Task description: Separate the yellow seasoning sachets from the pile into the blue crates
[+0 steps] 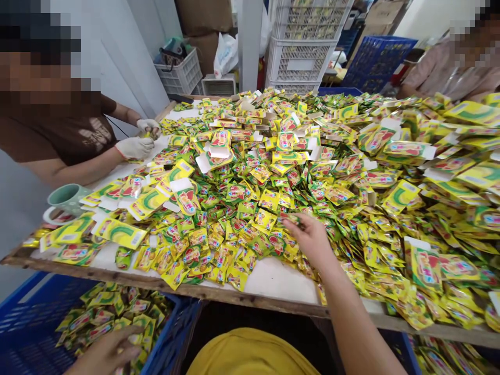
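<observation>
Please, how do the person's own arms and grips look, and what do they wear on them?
The left grip and the right grip are bare hands, and no gloves show on them. The right forearm is also bare, with no sleeve or wristband visible. A yellow top shows at the bottom edge of the view, between the arms.

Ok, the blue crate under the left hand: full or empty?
Partly filled: the blue plastic crate holds a heap of yellow-green sachets toward its right side, while its blue mesh shows bare at the left.
</observation>
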A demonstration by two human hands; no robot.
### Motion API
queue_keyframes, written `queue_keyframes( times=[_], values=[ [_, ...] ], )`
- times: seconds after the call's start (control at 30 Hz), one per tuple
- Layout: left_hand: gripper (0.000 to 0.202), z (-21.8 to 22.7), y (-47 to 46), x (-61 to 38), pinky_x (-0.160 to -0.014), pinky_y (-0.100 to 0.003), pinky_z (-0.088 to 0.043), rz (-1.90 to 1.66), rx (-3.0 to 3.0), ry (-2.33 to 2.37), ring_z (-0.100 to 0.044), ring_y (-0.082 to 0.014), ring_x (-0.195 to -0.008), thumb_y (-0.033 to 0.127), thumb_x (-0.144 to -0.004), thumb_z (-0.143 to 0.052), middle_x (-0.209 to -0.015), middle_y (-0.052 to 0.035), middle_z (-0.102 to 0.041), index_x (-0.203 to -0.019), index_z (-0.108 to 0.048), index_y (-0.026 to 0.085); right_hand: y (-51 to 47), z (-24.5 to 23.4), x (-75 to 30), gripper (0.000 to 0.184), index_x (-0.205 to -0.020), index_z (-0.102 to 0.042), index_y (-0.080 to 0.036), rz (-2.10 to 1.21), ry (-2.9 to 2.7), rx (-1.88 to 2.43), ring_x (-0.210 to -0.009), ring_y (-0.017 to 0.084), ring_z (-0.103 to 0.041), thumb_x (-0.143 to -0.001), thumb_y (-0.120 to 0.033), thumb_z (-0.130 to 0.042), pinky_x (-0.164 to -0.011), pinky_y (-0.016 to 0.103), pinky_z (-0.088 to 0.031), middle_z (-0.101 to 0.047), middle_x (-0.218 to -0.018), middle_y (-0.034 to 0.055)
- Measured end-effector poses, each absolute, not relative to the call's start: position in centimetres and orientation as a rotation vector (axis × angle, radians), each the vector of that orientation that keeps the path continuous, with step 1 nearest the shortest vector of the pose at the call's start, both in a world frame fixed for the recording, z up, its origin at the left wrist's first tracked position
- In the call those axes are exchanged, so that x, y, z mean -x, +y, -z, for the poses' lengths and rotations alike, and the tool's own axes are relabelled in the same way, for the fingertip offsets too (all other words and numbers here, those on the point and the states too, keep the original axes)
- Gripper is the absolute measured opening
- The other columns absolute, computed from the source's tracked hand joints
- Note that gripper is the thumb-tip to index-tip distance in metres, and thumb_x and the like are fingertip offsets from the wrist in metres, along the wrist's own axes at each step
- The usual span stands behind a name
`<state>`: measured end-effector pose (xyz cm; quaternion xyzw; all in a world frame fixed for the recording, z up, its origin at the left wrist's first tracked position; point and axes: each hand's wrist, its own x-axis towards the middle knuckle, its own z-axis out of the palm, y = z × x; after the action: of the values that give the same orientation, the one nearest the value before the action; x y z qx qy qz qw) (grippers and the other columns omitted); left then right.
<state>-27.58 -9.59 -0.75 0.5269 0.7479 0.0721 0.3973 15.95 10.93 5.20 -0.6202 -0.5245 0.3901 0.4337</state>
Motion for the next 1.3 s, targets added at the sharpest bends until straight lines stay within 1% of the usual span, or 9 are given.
queue_keyframes(
  times=[0.17,0.27,0.33,0.53,0.77,0.9,1.07,1.2,1.3],
  values=[
    [0.026,-4.9,0.5,16.2,-0.081,-0.03,-0.052,-0.475,-1.447,1.43,-0.068,-0.0244,-0.09,0.038,-0.079,-0.06,-0.097,-0.0045,-0.074,-0.096,-0.075,0.024,11.9,-2.4,-10.2,0.035,-0.089,-0.053,-0.019,-1.234,-1.024,1.524,-0.049,0.018,-0.062,-0.065,-0.039,-0.069,-0.047,0.031,-0.052,-0.059,-0.061,-0.0033],
    [0.027,-5.1,7.0,9.3,-0.066,-0.027,-0.052,-0.636,-1.55,1.437,-0.066,-0.0184,-0.068,0.033,-0.086,-0.052,-0.076,-0.0047,-0.072,-0.095,-0.073,0.018,12.3,-0.3,-9.0,0.035,-0.09,-0.048,-0.019,-1.21,-0.93,1.612,-0.042,0.019,-0.06,-0.066,-0.035,-0.068,-0.04,0.03,-0.05,-0.054,-0.054,-0.0059],
    [0.025,-4.1,10.2,5.7,-0.068,-0.027,-0.05,-0.71,-1.57,1.565,-0.064,-0.0172,-0.068,0.027,-0.086,-0.052,-0.079,-0.005,-0.07,-0.098,-0.071,0.017,12.5,0.5,-9.2,0.037,-0.091,-0.047,-0.019,-1.172,-0.908,1.663,-0.039,0.018,-0.058,-0.064,-0.032,-0.069,-0.037,0.028,-0.047,-0.053,-0.051,-0.0072],
    [0.01,-1.4,13.4,0.8,-0.079,-0.036,-0.044,-0.81,-1.6,1.75,-0.058,-0.0226,-0.082,0.018,-0.078,-0.062,-0.084,-0.0081,-0.061,-0.068,-0.064,0.016,12.4,0.2,-10.1,0.047,-0.095,-0.053,-0.018,-1.002,-0.935,1.714,-0.052,0.018,-0.058,-0.054,-0.026,-0.075,-0.048,0.027,-0.046,-0.051,-0.054,-0.0071],
    [0.006,-1.1,10.8,1.0,-0.071,-0.024,-0.044,-1.007,-1.62,1.672,-0.056,-0.0142,-0.076,0.014,-0.082,-0.055,-0.079,0.0001,-0.058,-0.077,-0.055,0.018,10.7,-0.5,-11.1,0.038,-0.087,-0.054,-0.019,-1.319,-1.025,1.468,-0.052,0.018,-0.057,-0.064,-0.044,-0.071,-0.049,0.031,-0.048,-0.055,-0.063,-0.0033],
    [0.008,-1.6,9.2,0.9,-0.062,-0.02,-0.043,-1.096,-1.566,1.492,-0.053,-0.0116,-0.066,0.016,-0.084,-0.052,-0.071,0.0026,-0.055,-0.076,-0.053,0.018,9.3,-0.8,-12.9,0.033,-0.066,-0.055,-0.019,-1.045,-1.202,1.434,-0.067,0.018,-0.055,-0.064,-0.045,-0.075,-0.061,0.029,-0.049,-0.056,-0.069,0.0004],
    [0.015,-4.4,12.1,0.4,-0.061,-0.019,-0.045,-0.882,-1.949,1.244,-0.058,-0.0114,-0.064,0.02,-0.084,-0.054,-0.067,0.0026,-0.062,-0.071,-0.06,0.017,8.7,-1.5,-15.4,0.034,-0.082,-0.062,-0.018,-1.24,-0.962,1.365,-0.067,0.019,-0.056,-0.067,-0.046,-0.073,-0.055,0.029,-0.051,-0.064,-0.077,0.0037],
    [0.017,-7.4,19.7,-2.5,-0.087,-0.03,-0.046,-0.933,-2.182,1.374,-0.059,-0.0191,-0.096,0.023,-0.087,-0.053,-0.099,-0.0059,-0.067,-0.099,-0.063,0.016,7.4,-0.9,-16.5,0.033,-0.075,-0.059,-0.017,-1.195,-0.848,1.378,-0.057,0.014,-0.05,-0.064,-0.043,-0.077,-0.046,0.023,-0.044,-0.059,-0.064,-0.0003],
    [0.046,-9.0,25.4,-5.6,-0.105,-0.042,-0.033,-0.971,-2.244,1.454,-0.043,-0.0273,-0.123,0.009,-0.075,-0.06,-0.127,-0.0128,-0.055,-0.12,-0.054,0.016,5.5,-0.1,-16.4,0.031,-0.074,-0.059,-0.017,-1.268,-0.874,1.375,-0.055,0.013,-0.049,-0.067,-0.043,-0.075,-0.044,0.022,-0.041,-0.058,-0.063,-0.0007]
  ],
)
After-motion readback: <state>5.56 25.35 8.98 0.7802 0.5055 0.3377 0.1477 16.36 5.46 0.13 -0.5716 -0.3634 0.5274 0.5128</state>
